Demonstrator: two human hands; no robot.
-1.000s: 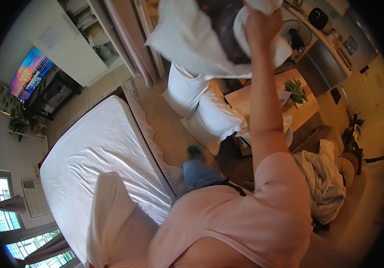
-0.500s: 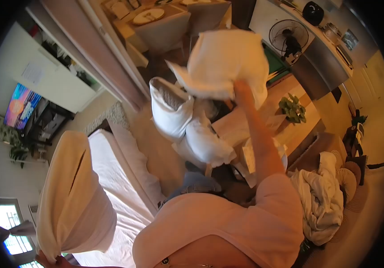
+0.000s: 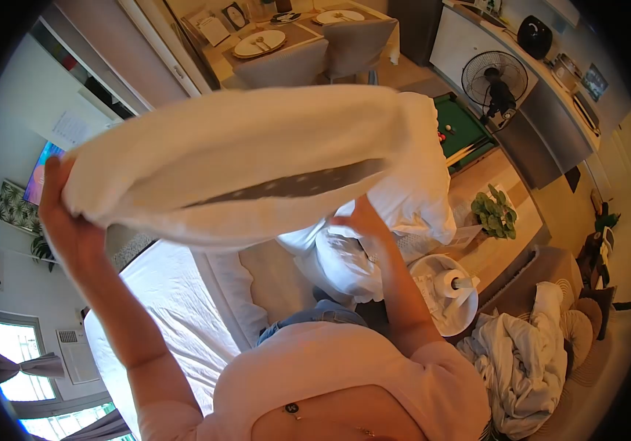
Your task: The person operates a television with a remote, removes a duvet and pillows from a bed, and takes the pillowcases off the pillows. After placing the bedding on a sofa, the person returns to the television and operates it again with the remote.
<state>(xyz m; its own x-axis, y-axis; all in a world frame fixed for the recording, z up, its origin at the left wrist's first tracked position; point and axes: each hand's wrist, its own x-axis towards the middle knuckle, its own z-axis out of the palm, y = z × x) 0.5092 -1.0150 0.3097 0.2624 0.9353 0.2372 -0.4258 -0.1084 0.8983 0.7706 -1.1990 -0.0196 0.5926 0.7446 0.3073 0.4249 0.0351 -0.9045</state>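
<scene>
A cream-cased pillow [image 3: 257, 162] is raised across the middle of the view, its case gaping along a slit that shows a grey, spotted inside. My left hand [image 3: 69, 206] grips its left end, fingers wrapped round the edge. Close under the pillow's right end, my right hand [image 3: 363, 220] is open, thumb and fingers apart, fingertips right at the lower edge. Behind that hand, another white pillow [image 3: 426, 191] rests on a heap of white pillows [image 3: 341, 261], partly hidden by the raised one.
A bed with a white sheet [image 3: 176, 294] lies to my left. On the right, a wooden table [image 3: 525, 202] carries a potted plant [image 3: 493, 212] and a small pool table [image 3: 462, 132]. A round white tray [image 3: 462, 320] and crumpled white bedding [image 3: 517, 360] are nearer me.
My left hand has lifted the cream pillow from low on the left to the middle. My right hand has let go of the other pillow, now on the heap, and moved down and left.
</scene>
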